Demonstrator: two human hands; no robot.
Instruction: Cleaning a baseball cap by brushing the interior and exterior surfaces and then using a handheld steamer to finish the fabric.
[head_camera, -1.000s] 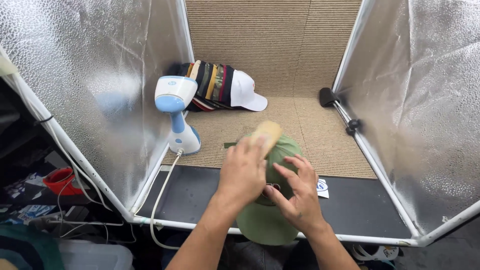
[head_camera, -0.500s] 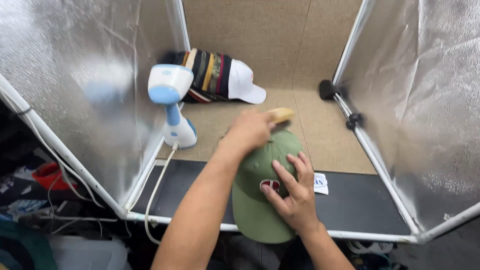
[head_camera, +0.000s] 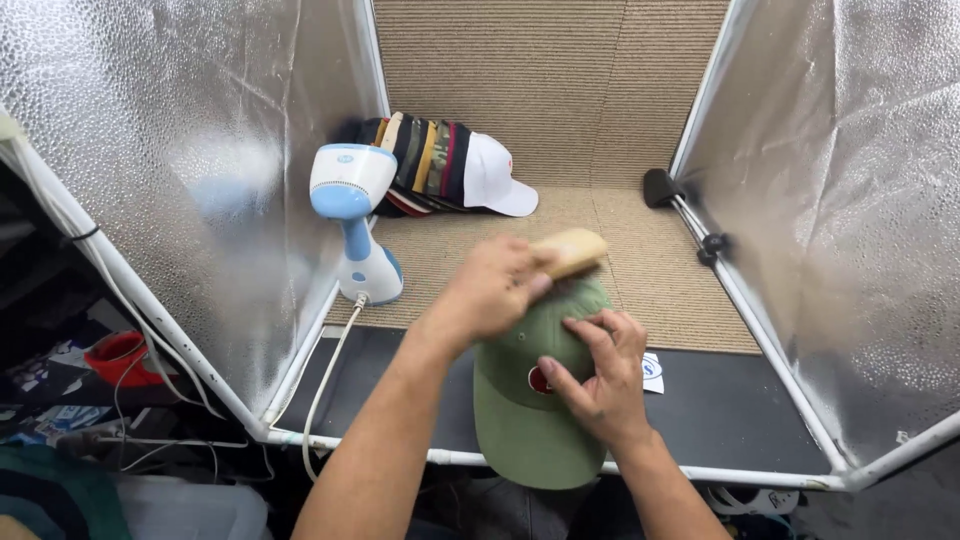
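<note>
1. The left hand (head_camera: 492, 290) is clenched around a pale wooden brush (head_camera: 570, 250), pressing it on the crown of a green cap (head_camera: 525, 400).
2. The right hand (head_camera: 598, 375) lies half open on the cap's front, fingers spread and curled, thumb beside the red patch (head_camera: 541, 380).
3. The cap sits at the near edge of the foil-walled booth, over the dark mat (head_camera: 740, 410); its long axis runs front to back, brim pointing towards the person.
4. The brush lies crosswise, its free end aimed right.
5. A blue-and-white steamer (head_camera: 355, 225) stands to the left, with a row of stacked caps (head_camera: 440, 165) behind it.
</note>
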